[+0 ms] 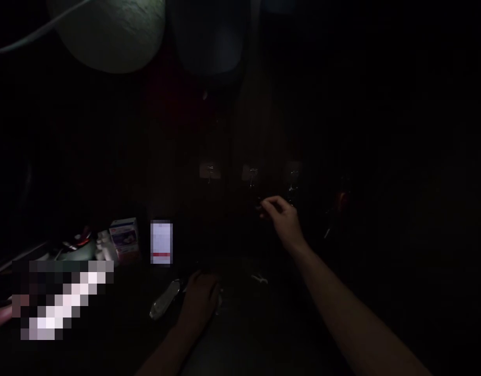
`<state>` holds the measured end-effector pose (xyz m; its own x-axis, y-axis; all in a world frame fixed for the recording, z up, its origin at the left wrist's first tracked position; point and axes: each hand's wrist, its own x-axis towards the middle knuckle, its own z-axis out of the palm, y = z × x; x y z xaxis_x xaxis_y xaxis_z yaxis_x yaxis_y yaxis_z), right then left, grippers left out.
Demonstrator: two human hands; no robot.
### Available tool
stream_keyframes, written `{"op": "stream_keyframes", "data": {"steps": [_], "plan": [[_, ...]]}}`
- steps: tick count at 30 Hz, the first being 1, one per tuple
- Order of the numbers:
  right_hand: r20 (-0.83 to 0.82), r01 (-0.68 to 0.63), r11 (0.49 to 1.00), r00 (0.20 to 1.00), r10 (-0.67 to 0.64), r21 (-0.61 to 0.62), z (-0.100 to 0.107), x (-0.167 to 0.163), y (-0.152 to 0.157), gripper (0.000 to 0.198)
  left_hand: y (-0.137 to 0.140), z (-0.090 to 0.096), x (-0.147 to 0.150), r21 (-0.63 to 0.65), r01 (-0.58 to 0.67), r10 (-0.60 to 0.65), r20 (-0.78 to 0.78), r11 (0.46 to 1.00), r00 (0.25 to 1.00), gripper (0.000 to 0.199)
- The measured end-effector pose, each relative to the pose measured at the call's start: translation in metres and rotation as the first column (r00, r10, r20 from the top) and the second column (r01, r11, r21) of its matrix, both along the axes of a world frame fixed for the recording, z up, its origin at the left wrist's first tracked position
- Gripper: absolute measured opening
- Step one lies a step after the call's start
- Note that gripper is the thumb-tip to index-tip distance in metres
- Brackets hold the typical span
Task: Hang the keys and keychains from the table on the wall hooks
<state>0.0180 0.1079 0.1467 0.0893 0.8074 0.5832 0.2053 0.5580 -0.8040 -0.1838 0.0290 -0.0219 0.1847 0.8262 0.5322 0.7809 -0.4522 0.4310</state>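
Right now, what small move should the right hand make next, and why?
Perhaps a slight lift toward the middle shiny hook-like piece: the right hand has its fingertips close together just below it, though darkness hides whether they hold anything.

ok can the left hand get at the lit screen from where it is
Probably yes: the left hand is below and to the right of the lit screen in the picture, and nothing visible blocks the way between them, though the dark could hide something small.
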Motion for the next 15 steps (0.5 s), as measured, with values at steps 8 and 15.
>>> {"op": "stream_keyframes", "data": {"steps": [8, 15], "plan": [[-0.057, 0.001, 0.998, 0.998, -0.004, -0.064, 0.028, -0.019, 0.028, 0.023, -0.001, -0.002, 0.002, 0.006, -0.043, 0.043, -0.006, 0.999, 0.999, 0.021], [-0.140, -0.067, 0.996, 0.988, 0.059, -0.051, 0.000, -0.006, 0.023, 0.032, -0.004, 0.000, 0.005, -0.012, -0.065, 0.064, -0.066, 0.998, 0.996, 0.022]]}}
